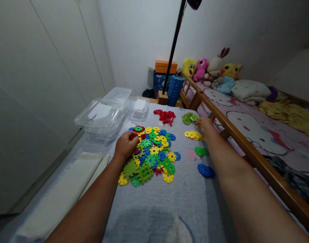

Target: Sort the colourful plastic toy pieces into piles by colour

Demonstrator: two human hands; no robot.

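A mixed pile of plastic building pieces (154, 151) lies mid-table: yellow, blue and green notched discs, light green square lattice pieces and some red ones. At its left edge, my left hand (126, 145) has its fingers closed on a red plastic piece (132, 137), mostly hidden by them. My right hand (204, 124) reaches to the far right, fingers pressed together at the edge of a heap of light green lattice pieces (189, 118); what they hold is hidden. Nearer me on that side lie yellow discs (194, 135), green discs (201, 151) and blue discs (206, 170).
Red pieces (166, 116) lie in a heap at the back. Clear lidded plastic boxes (101, 114) stand at the back left, above a folded cream cloth (68, 189). A wooden bed rail (235, 131) runs along the right. Behind the table rises a black pole (173, 50).
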